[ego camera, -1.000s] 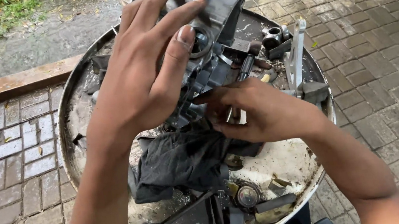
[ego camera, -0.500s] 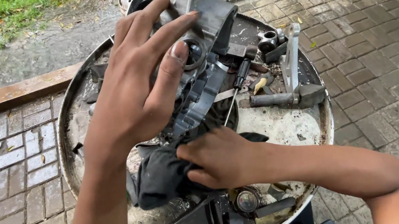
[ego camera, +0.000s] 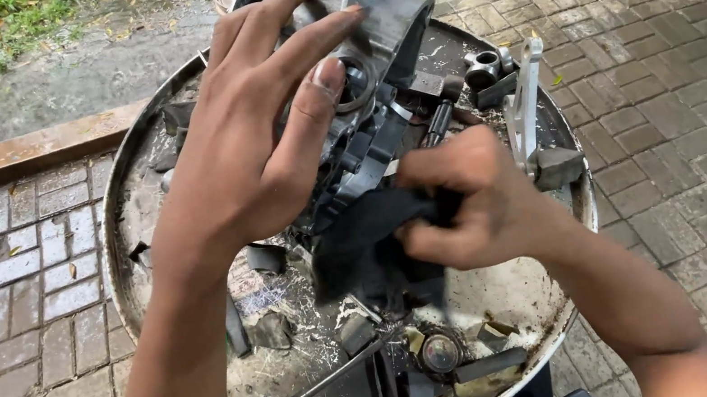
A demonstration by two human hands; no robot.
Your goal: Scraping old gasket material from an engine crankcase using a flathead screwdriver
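The dark grey cast-metal engine housing (ego camera: 373, 68) is held tilted above the round rusted metal drum top (ego camera: 125, 228). The left hand (ego camera: 259, 138) grips it from the near side, fingers spread over its upper part, thumb by a round bore. The right hand (ego camera: 472, 201) is closed around a black crumpled cloth (ego camera: 369, 246), which touches the housing's lower edge. On the drum top lie small loose metal parts: a grey bracket with a block foot (ego camera: 535, 124) to the right, short cylinders (ego camera: 482, 68) behind it, and a round bearing-like piece (ego camera: 439, 353) near the front rim. Wet brick paving (ego camera: 670, 47) surrounds the drum.
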